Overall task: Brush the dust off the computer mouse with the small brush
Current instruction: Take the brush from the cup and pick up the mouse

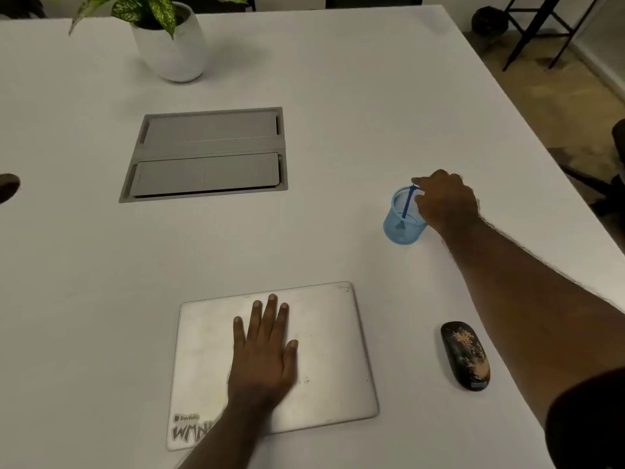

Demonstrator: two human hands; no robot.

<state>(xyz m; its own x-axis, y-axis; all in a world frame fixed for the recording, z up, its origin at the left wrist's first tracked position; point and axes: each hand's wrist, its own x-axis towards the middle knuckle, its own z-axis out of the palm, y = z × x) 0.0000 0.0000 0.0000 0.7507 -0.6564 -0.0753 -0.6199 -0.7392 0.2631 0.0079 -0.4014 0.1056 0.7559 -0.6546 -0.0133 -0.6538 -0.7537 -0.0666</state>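
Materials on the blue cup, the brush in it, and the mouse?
Cup: looks like blue-coated wire mesh, since the grid is see-through. Brush: blue, probably plastic handle; the bristle end is too small to judge. Mouse: glossy black shell, likely plastic, with tan speckles that could be dust or wear.

- The left hand (263, 350) lies flat, palm down, fingers straight and slightly spread, on the closed laptop (331, 350).
- The right arm stretches forward past the laptop's right side; the right hand (446, 201) has its fingers curled downward.
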